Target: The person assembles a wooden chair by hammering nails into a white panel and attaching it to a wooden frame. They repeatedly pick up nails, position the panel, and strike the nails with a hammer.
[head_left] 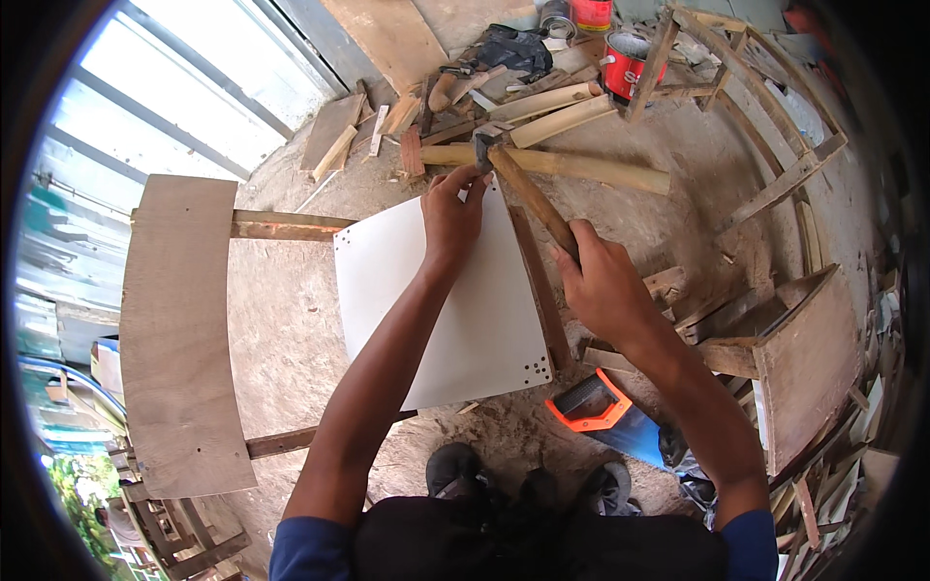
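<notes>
My right hand [603,281] is wrapped round the wooden handle of a hammer [531,196]. Its dark metal head [482,145] is at the far right corner of a white panel [426,310], by my left fingertips. My left hand [453,215] is over that same corner with the fingers pinched together; whatever they hold is too small or hidden to make out. Dark dots mark the panel's corners. The panel lies on a wooden frame [286,226], whose left end carries a brown plywood board [184,329]. A wooden strip [541,290] runs along the panel's right edge.
An orange-handled saw [599,412] lies near my right forearm. Wood offcuts [562,121], a red can [630,66] and a black plastic bag [511,50] sit at the far side. Wooden frames [775,174] and a box-like piece [809,363] stand at the right.
</notes>
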Motion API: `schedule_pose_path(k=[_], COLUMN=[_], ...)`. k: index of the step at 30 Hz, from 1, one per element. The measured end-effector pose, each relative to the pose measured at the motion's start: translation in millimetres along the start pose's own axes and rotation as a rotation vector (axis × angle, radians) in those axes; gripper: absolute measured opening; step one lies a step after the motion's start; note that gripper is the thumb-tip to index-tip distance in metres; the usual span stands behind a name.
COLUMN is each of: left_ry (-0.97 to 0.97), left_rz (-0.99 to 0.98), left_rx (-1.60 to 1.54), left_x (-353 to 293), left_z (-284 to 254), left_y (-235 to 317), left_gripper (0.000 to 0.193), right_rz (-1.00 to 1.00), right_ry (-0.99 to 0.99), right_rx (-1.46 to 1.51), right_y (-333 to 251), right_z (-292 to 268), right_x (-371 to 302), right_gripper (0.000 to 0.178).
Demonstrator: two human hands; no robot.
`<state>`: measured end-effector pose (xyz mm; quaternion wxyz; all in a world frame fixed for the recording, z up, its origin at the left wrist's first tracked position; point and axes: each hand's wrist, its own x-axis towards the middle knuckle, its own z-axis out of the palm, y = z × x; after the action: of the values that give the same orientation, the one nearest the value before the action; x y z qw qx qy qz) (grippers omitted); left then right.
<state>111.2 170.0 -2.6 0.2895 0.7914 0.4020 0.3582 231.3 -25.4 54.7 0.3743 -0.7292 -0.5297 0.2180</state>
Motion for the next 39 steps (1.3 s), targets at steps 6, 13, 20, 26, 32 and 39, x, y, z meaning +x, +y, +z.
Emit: schedule_pose_path(k=[6,13,20,26,32,39], left_ry=[0.012,0.013,0.069,0.016,0.018,0.017], left_rz=[0.048,0.037,0.082,0.070,0.051,0.032], left_rx=[-0.021,-0.046,-0.018,-0.022,-0.018,-0.014], left_x=[-1,0,0,1,1,-1], left_z=[-3,-1,1,0,-1,0], left_y=[1,-1,-3,-6,-4,-4], left_gripper=[0.024,0.024,0.016,0.024,0.025,0.024], right_rz=[-0.008,-0.034,-0.022,-0.002,0.000,0.042], right_ry=[-0.002,0.028,-0.013,0.014,0.007,-0.013], right_rx=[-0.056,-0.102,-0.140,-0.124,-0.123,-0.123], right_y=[-6,-4,-11,-11,-11,-14], right_z=[-1,3,1,4,2,2], right_x=[0,-2,0,-1,-1,-3], right_gripper=[0.024,0.023,0.022,0.023,0.023,0.024])
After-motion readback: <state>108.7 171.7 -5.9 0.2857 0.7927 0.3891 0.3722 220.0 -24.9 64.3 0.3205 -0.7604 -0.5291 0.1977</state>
